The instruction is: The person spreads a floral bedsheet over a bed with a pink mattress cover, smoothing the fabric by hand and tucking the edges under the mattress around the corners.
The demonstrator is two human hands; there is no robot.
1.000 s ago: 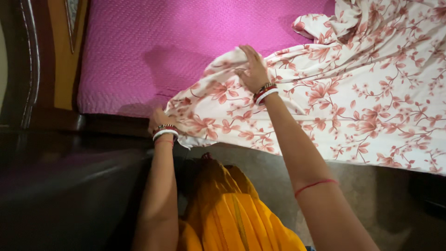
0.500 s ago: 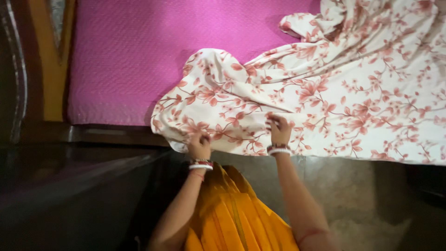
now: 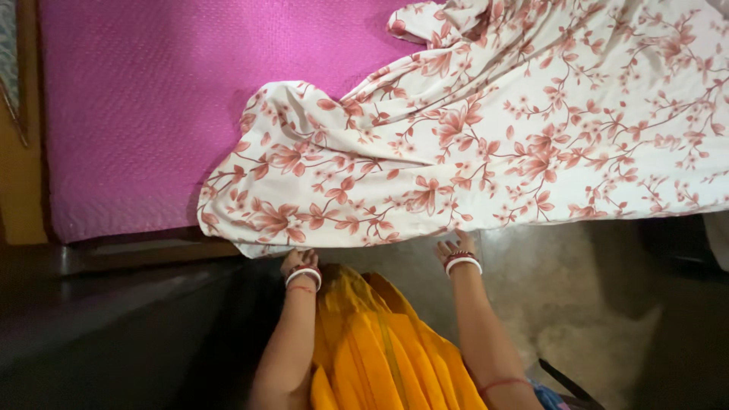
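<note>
Over at the far left, a strip of yellow-brown wooden bed frame (image 3: 17,190) is showing, and beside it the bare magenta quilted mattress (image 3: 129,114) is lying uncovered across most of that side.

Moving rightward, the white cotton bedsheet printed with reddish-pink flowers and twigs (image 3: 486,144) is covering the rest of the bed, rumpled, with its rounded corner bulging toward the bare magenta and its near edge drooping over the dark side rail (image 3: 152,254). A second ago the person's right hand was stretched out flat on top of the cloth, well up on the bed; now both hands are sitting low at the hanging hem, so the work seems to be shifting from smoothing on top to handling the edge (the sheet itself is lying further leftward in view than before, though the camera is moving too).

The left hand (image 3: 298,262) is tucking up under the hem near the corner, wrist bent back, white and red bangles (image 3: 304,275) showing; its fingers are hidden by the cloth, so I cannot tell whether it is gripping. Between the arms the person's orange draped garment (image 3: 380,349) is hanging down.

The right hand (image 3: 454,247) is touching the hem further along, forearm rising straight from below, fingers likewise tucked under the fabric, grip unclear.
</note>
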